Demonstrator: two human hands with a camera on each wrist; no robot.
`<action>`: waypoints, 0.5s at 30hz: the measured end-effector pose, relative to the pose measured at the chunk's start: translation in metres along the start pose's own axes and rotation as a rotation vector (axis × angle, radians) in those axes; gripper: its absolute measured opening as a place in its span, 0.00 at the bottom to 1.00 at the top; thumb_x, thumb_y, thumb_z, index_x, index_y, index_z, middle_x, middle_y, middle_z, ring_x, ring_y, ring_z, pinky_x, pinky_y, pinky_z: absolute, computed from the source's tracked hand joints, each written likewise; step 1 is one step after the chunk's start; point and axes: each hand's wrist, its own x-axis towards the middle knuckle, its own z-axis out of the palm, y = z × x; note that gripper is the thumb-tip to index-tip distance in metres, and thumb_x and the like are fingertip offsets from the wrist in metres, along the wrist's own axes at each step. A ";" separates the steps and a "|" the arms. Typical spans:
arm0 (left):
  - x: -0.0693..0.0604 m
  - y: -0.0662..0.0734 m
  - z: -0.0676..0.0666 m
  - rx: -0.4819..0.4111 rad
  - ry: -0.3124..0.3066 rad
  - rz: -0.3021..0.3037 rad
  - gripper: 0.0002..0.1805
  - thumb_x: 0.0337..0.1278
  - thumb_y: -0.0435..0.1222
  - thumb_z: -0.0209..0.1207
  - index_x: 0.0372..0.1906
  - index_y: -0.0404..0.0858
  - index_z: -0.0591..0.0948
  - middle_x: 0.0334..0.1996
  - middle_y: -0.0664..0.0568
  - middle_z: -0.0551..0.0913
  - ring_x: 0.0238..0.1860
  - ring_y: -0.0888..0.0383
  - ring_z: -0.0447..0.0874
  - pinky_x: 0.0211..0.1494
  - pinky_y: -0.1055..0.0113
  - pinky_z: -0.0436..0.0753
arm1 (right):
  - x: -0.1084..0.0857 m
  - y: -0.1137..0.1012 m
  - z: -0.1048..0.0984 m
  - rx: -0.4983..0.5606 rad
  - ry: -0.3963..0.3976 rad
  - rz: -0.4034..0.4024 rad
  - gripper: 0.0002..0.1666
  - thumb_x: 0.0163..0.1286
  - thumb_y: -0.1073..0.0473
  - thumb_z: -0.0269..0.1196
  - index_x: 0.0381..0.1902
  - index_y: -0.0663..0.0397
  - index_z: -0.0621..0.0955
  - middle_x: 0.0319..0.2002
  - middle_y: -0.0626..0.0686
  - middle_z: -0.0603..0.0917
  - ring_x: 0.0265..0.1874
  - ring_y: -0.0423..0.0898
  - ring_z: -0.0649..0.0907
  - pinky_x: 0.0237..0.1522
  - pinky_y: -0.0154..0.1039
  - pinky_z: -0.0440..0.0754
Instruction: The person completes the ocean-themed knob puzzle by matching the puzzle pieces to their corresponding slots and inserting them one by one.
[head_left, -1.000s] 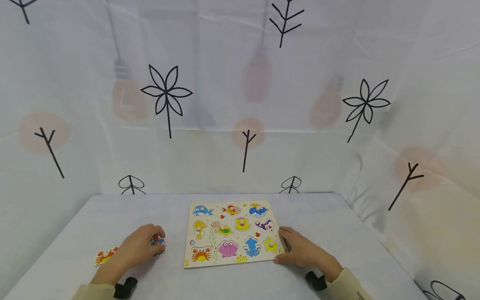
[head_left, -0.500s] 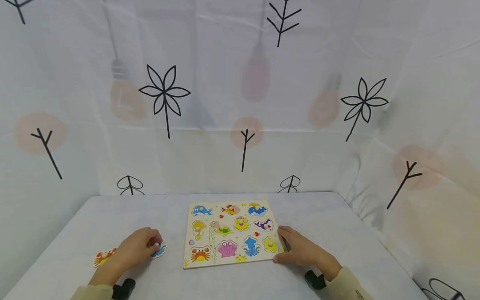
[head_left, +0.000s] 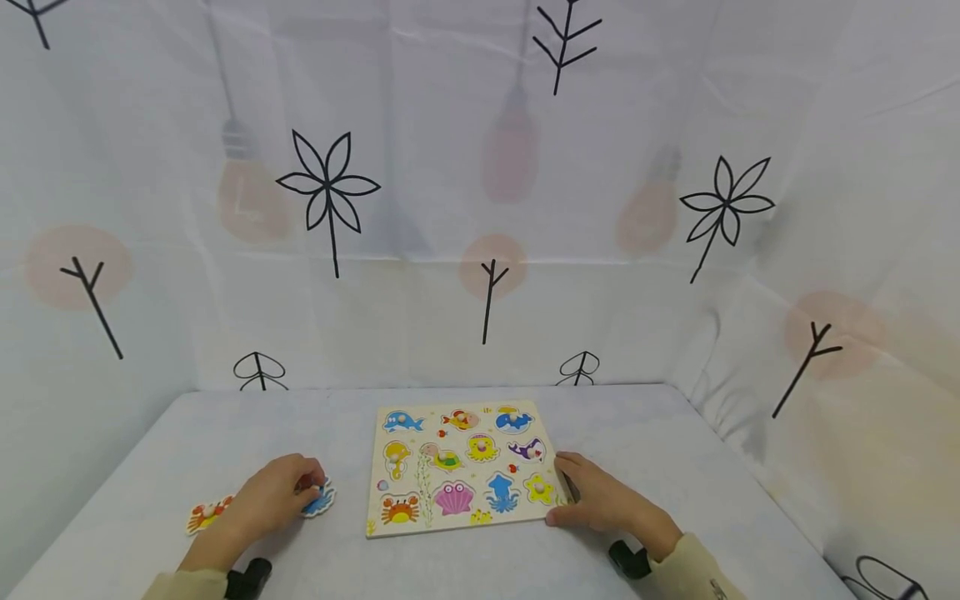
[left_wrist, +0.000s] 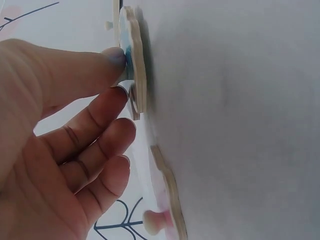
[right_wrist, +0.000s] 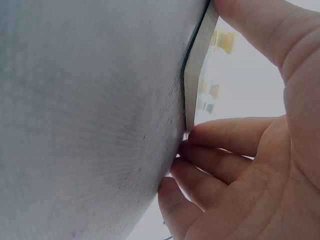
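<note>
My left hand (head_left: 273, 498) pinches a blue puzzle piece (head_left: 321, 498) between thumb and forefinger, low over the table left of the board. In the left wrist view this wavy-edged wooden piece (left_wrist: 137, 60) stands close to the tabletop, its grip point partly hidden by the thumb. Partly behind the left wrist lies an orange crab piece (head_left: 206, 514). A wooden sea-animal puzzle board (head_left: 423, 527) lies flat at the centre. My right hand (head_left: 603, 500) rests against its right edge, thumb at the near corner; in the right wrist view the fingers (right_wrist: 225, 135) touch the board's side (right_wrist: 192, 85).
Several knobbed pieces sit in the board, among them a yellow starfish (head_left: 540, 489). The crab, shell (head_left: 454, 497) and squid (head_left: 502, 492) pictures show no knobs. A patterned white cloth (head_left: 420, 317) hangs behind the table (head_left: 420, 575). Another knobbed piece (left_wrist: 172, 205) shows in the left wrist view.
The left hand has shifted slightly and lowered, and the blue piece under its fingers has turned, showing more of its blue face. The right hand and the board stay put.
</note>
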 end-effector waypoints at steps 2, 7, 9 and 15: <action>0.000 0.003 -0.001 -0.003 0.001 0.002 0.05 0.54 0.34 0.65 0.33 0.46 0.80 0.27 0.56 0.72 0.31 0.58 0.69 0.35 0.61 0.72 | 0.000 -0.001 0.000 -0.001 -0.001 -0.003 0.60 0.45 0.35 0.73 0.69 0.59 0.64 0.70 0.58 0.61 0.69 0.59 0.60 0.65 0.59 0.58; -0.001 0.015 0.000 -0.011 0.018 0.022 0.06 0.53 0.33 0.65 0.31 0.47 0.80 0.26 0.57 0.72 0.31 0.58 0.69 0.36 0.61 0.72 | 0.001 -0.001 -0.001 -0.005 0.000 -0.017 0.60 0.45 0.35 0.73 0.69 0.59 0.65 0.70 0.58 0.61 0.69 0.59 0.60 0.66 0.58 0.58; -0.001 0.022 0.001 -0.011 0.029 0.043 0.06 0.53 0.33 0.66 0.30 0.48 0.80 0.26 0.57 0.72 0.30 0.58 0.69 0.36 0.61 0.71 | 0.001 -0.002 -0.001 -0.007 0.000 -0.020 0.60 0.46 0.35 0.73 0.69 0.60 0.65 0.70 0.59 0.61 0.69 0.59 0.60 0.66 0.58 0.58; 0.005 0.045 0.012 0.001 0.048 0.120 0.08 0.53 0.35 0.67 0.28 0.50 0.79 0.24 0.59 0.70 0.30 0.60 0.67 0.35 0.63 0.71 | 0.000 -0.003 -0.002 -0.008 -0.004 -0.016 0.59 0.46 0.35 0.73 0.69 0.61 0.65 0.70 0.60 0.61 0.69 0.60 0.60 0.65 0.59 0.58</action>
